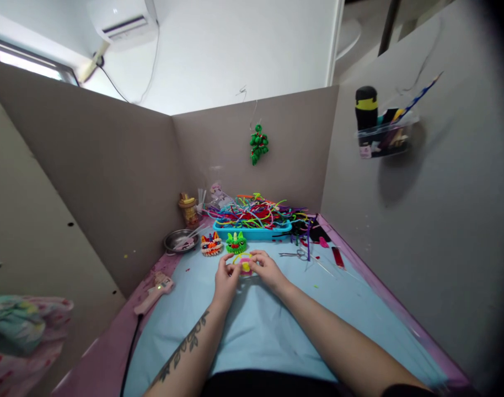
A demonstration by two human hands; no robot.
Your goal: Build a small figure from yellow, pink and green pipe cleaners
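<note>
Between both hands, low over the blue cloth, is a small pink-and-yellow pipe-cleaner piece point(246, 266). Fingers of my left hand point(227, 274) close on its left side, while my right hand point(269, 269) pinches its right side. A yellow strand arcs over its top. Just behind the hands sit a green pipe-cleaner animal head point(236, 243) and an orange-and-white one point(211, 244). The fingers partly cover the piece, so its full shape is hidden.
A blue tray point(252, 231) heaped with coloured pipe cleaners stands at the back. Scissors point(294, 254) lie to the right. On the left are a metal bowl point(181, 241) and a corded pink glue gun point(155, 294). Grey partitions point(252, 110) enclose the table.
</note>
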